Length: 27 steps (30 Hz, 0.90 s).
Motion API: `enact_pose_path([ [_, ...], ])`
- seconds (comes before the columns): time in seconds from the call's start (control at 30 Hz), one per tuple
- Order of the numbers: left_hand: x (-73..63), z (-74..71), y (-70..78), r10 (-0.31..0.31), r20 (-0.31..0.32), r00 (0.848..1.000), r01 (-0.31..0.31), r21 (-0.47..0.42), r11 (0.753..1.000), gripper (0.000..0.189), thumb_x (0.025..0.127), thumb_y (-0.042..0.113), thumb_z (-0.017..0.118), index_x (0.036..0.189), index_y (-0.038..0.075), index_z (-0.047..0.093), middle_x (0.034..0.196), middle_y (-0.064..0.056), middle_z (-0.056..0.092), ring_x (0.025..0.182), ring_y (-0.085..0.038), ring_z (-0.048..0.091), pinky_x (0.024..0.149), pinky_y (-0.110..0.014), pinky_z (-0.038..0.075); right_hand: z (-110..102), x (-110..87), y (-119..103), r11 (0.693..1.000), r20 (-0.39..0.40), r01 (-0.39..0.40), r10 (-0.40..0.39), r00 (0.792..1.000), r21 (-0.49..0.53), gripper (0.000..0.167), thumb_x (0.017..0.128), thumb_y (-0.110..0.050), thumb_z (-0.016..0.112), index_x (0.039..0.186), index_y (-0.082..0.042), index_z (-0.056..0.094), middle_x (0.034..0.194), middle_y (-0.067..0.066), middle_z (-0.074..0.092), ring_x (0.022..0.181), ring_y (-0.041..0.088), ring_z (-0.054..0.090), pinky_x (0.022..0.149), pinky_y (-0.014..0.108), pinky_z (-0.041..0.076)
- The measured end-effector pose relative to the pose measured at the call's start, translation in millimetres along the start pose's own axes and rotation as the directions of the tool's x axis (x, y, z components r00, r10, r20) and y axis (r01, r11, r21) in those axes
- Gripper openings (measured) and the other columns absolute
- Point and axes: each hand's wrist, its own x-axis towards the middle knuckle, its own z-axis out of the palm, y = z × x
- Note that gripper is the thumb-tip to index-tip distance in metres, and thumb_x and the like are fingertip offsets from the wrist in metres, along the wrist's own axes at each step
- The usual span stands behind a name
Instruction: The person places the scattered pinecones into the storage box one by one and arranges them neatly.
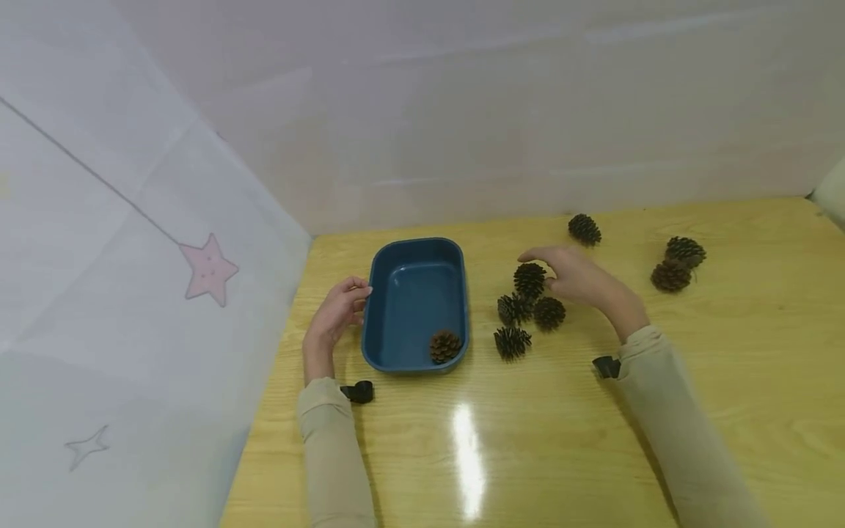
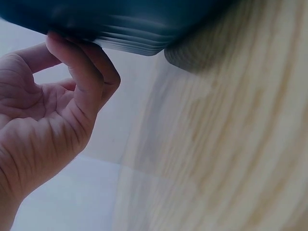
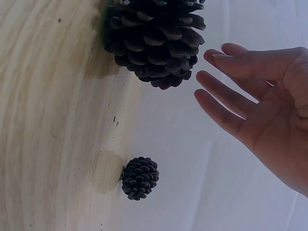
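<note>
A deep blue rectangular dish (image 1: 414,308) stands on the table with one brown pine cone (image 1: 445,346) in its near right corner. My left hand (image 1: 339,312) is at the dish's left side, bent fingertips touching its outer wall; the left wrist view shows those fingers (image 2: 79,72) against the wall. To the right of the dish, several dark pine cones lie in a cluster. My right hand (image 1: 573,275) is over the farthest cone (image 1: 529,279) of that cluster, thumb and fingers spread apart. In the right wrist view, a gap shows between the fingertips and the large cone (image 3: 154,45).
Nearer cones in the cluster include one at the front (image 1: 512,342) and one at the right (image 1: 549,314). A lone cone (image 1: 584,229) sits near the table's back edge. Farther right, two cones (image 1: 685,251) lie together. Pale sheeting (image 1: 462,132) rises behind the wooden table (image 1: 541,440).
</note>
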Motion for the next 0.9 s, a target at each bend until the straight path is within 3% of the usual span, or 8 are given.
enact_pose_path([
  [0.1,-1.8,-0.9,-0.9,-0.004,-0.007,1.000,0.004,0.001,1.000,0.009,0.108,0.015,0.054,0.109,0.007,0.052,0.092,-0.002,0.054,0.072,-0.010,0.055,0.056,-0.025,0.045,2.8,0.7,-0.5,1.000,0.009,0.003,-0.003,1.000,0.013,0.057,0.088,0.020,0.057,0.144,0.005,0.053,0.143,0.029,0.054,0.060,0.018,0.045,0.086,0.050,0.044],
  [0.2,-0.8,-0.3,-0.4,-0.001,0.001,1.000,0.001,-0.004,1.000,0.009,0.108,0.016,0.055,0.110,0.008,0.052,0.093,-0.002,0.055,0.073,-0.010,0.056,0.057,-0.025,0.046,3.0,0.9,-1.0,1.000,0.005,0.009,-0.009,1.000,0.015,0.056,0.089,0.021,0.059,0.142,0.007,0.053,0.143,0.029,0.055,0.095,0.038,0.065,0.100,0.058,0.046],
  [0.3,0.0,0.5,0.7,0.003,0.005,1.000,-0.003,-0.013,1.000,0.009,0.108,0.016,0.056,0.110,0.008,0.053,0.093,-0.003,0.056,0.072,-0.011,0.057,0.057,-0.026,0.047,3.4,1.0,-1.6,1.000,0.002,0.018,-0.018,1.000,0.010,0.055,0.088,0.021,0.060,0.141,0.008,0.054,0.142,0.029,0.055,0.131,0.049,0.052,0.107,0.062,0.041],
  [0.57,-3.0,-1.7,-0.9,-0.008,0.012,1.000,0.008,-0.010,1.000,0.010,0.108,0.015,0.055,0.110,0.007,0.052,0.092,-0.002,0.056,0.071,-0.012,0.057,0.055,-0.026,0.046,12.7,0.7,-0.6,0.999,0.016,0.037,-0.037,0.999,0.018,0.057,0.087,0.023,0.058,0.142,0.008,0.054,0.142,0.028,0.056,0.127,0.047,0.055,0.103,0.060,0.045],
  [0.67,-4.4,-1.7,-1.5,-0.007,0.014,1.000,0.007,-0.004,1.000,0.011,0.107,0.016,0.056,0.111,0.007,0.052,0.093,-0.003,0.056,0.071,-0.012,0.057,0.056,-0.027,0.046,16.3,0.6,-0.1,0.999,0.037,0.030,-0.031,0.999,0.031,0.061,0.086,0.024,0.055,0.144,0.007,0.052,0.144,0.028,0.054,0.099,0.040,0.065,0.095,0.053,0.049],
  [0.77,-4.8,-1.7,-0.9,0.010,0.009,1.000,-0.010,0.003,1.000,0.012,0.107,0.017,0.056,0.111,0.006,0.052,0.094,-0.003,0.054,0.071,-0.012,0.056,0.056,-0.026,0.045,17.1,1.1,-0.3,0.999,0.042,0.019,-0.021,0.999,0.031,0.064,0.084,0.026,0.053,0.145,0.007,0.052,0.146,0.028,0.053,0.088,0.032,0.061,0.088,0.049,0.048],
  [0.8,-4.6,-1.6,-0.8,0.013,0.005,1.000,-0.013,0.002,1.000,0.012,0.107,0.017,0.056,0.111,0.006,0.052,0.093,-0.003,0.054,0.071,-0.012,0.056,0.056,-0.027,0.045,16.6,1.5,-0.4,0.999,0.045,0.018,-0.020,0.999,0.031,0.065,0.083,0.026,0.052,0.145,0.007,0.051,0.146,0.029,0.053,0.088,0.033,0.060,0.088,0.049,0.048],
  [0.9,-4.5,-1.6,-0.4,0.017,0.007,1.000,-0.017,0.005,1.000,0.013,0.107,0.017,0.056,0.111,0.006,0.051,0.093,-0.003,0.053,0.071,-0.012,0.055,0.056,-0.027,0.045,14.7,2.8,0.0,1.000,0.052,0.010,-0.010,0.999,0.018,0.064,0.084,0.026,0.053,0.145,0.007,0.051,0.147,0.029,0.052,0.124,0.043,0.056,0.102,0.057,0.047],
])
